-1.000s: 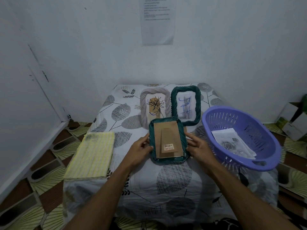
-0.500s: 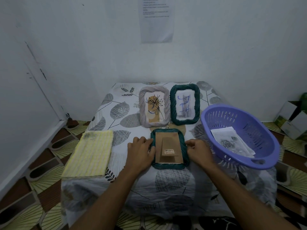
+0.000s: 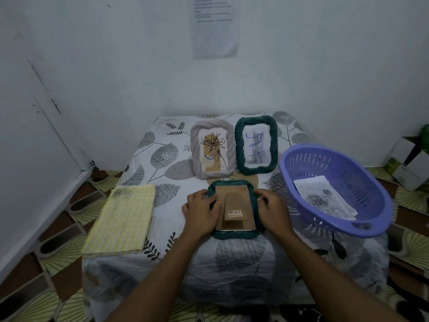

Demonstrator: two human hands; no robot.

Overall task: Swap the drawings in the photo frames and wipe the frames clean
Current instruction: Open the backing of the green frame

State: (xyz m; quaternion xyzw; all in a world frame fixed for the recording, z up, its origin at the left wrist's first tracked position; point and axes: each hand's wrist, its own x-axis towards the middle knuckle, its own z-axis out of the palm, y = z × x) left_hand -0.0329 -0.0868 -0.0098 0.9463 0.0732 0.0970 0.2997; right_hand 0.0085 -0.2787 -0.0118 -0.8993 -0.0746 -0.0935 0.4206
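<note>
Nothing here I can read.
The wall sheet (image 3: 214, 26) has printed lines, and the sticker (image 3: 235, 213) on the back of the frame (image 3: 232, 234) is blurred.

Seen from one head-worn wide-angle camera, facing forward and down over the near edge of the table (image 3: 167, 156). Close in: left hand (image 3: 202, 213) and right hand (image 3: 272, 211) on the face-down frame (image 3: 235, 206) mid-view, wall (image 3: 116, 66) filling the upper half.

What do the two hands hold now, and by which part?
The face-down green frame: the left hand grips its left edge, the right hand its right edge.
</note>
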